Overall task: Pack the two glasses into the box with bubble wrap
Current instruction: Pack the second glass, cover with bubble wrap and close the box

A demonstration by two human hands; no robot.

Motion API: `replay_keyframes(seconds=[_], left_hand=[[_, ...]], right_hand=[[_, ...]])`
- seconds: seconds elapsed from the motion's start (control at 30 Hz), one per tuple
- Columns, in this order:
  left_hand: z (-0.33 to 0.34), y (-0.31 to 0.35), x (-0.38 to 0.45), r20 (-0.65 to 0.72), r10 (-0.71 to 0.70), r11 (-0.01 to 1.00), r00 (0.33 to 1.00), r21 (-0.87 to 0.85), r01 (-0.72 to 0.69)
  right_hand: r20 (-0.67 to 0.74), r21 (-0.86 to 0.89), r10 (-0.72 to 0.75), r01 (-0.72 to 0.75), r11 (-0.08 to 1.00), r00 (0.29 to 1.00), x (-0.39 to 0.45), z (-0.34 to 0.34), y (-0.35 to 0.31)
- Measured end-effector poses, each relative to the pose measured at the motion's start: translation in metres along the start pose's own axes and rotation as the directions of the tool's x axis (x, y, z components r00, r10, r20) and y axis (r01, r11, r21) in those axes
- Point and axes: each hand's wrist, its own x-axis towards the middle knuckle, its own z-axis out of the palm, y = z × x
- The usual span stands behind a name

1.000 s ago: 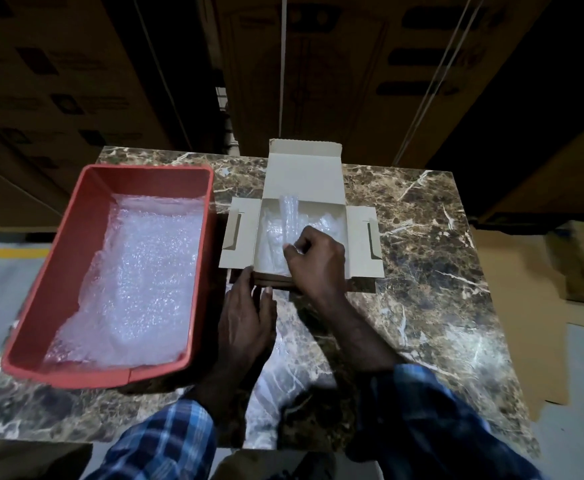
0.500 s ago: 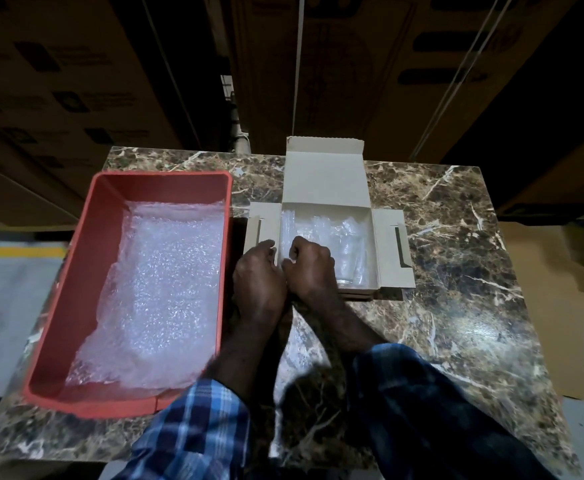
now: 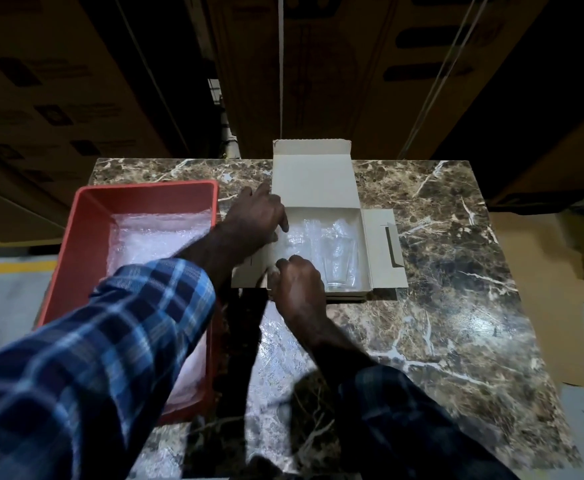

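Observation:
An open cardboard box (image 3: 313,178) sits mid-table with its lid folded back. Inside it, clear bubble wrap (image 3: 313,233) lines the bottom, and a clear glass (image 3: 339,263) lies on the right side. A second glassy shape (image 3: 294,241) shows dimly through the wrap to its left. My left hand (image 3: 254,218) reaches over the box's left flap (image 3: 244,277), fingers stretched toward the far left corner and thumb over the box's inner edge. My right hand (image 3: 297,284) is at the near left corner of the box, fingers curled on the bubble wrap there.
A red plastic tray (image 3: 145,194) holding more bubble wrap (image 3: 152,237) stands on the left of the brown marble table (image 3: 457,289), close to the box. Large cardboard cartons rise behind the table. Flat cardboard lies on the floor at the right.
My left hand has moved from the box's near left edge up and over the left flap toward the far corner. My right hand has stayed at the near left corner.

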Motion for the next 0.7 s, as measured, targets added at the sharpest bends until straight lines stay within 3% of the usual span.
replay_keyframes(seconds=[0.13, 0.3, 0.53, 0.7], left_hand=[[0.0, -0.004, 0.014, -0.01, 0.119, 0.978, 0.993, 0.172, -0.115], [0.009, -0.001, 0.017, -0.052, 0.306, 0.854, 0.951, 0.456, -0.25], [0.018, 0.006, 0.019, -0.038, 0.291, 0.844, 0.956, 0.481, -0.238], [0.026, 0.001, 0.025, -0.08, 0.333, 0.832, 0.94, 0.493, -0.253]], right_hand=[[0.031, -0.006, -0.003, 0.003, 1.0, 1.0, 0.003, -0.004, -0.001], [0.082, -0.037, -0.059, 0.062, 0.997, 0.995, 0.0, -0.009, -0.001], [0.168, -0.201, -0.161, 0.194, 0.96, 0.972, 0.0, -0.002, 0.003], [0.106, -0.242, -0.147, 0.169, 0.956, 0.983, 0.001, 0.0, 0.007]])
